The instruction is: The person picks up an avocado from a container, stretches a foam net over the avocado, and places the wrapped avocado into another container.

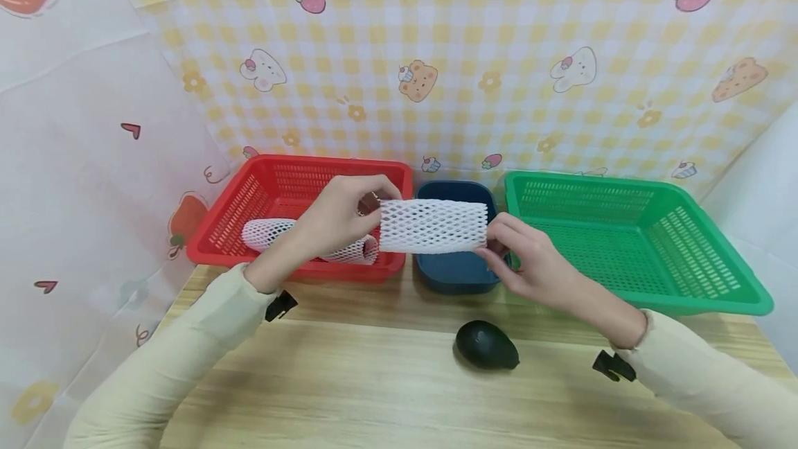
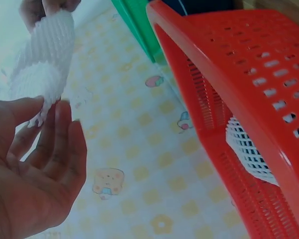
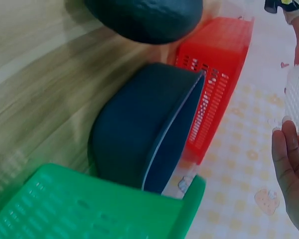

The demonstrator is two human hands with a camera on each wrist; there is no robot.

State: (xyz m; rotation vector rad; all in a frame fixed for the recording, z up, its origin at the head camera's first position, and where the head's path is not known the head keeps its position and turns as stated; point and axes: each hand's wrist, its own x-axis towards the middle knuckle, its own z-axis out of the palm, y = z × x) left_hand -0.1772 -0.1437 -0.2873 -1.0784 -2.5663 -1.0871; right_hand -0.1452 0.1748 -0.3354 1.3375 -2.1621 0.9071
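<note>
A white foam net sleeve (image 1: 433, 226) is stretched level between both hands, above the dark blue bin (image 1: 458, 276). My left hand (image 1: 346, 210) pinches its left end between thumb and fingers; in the left wrist view the thumb lies on the netting (image 2: 45, 59). At the other end, my right hand (image 1: 524, 251) pinches the sleeve's edge. The sleeve looks flattened, with nothing showing inside it. On the table in front of the bin lies a dark avocado (image 1: 486, 345), apart from both hands.
A red basket (image 1: 299, 272) at the left holds more white foam nets (image 1: 264, 233), partly hidden by the left forearm. To the right stands a green basket (image 1: 623, 241). Behind them hangs a yellow checked cloth (image 1: 461, 40). The wooden table (image 1: 349, 380) spreads out in front.
</note>
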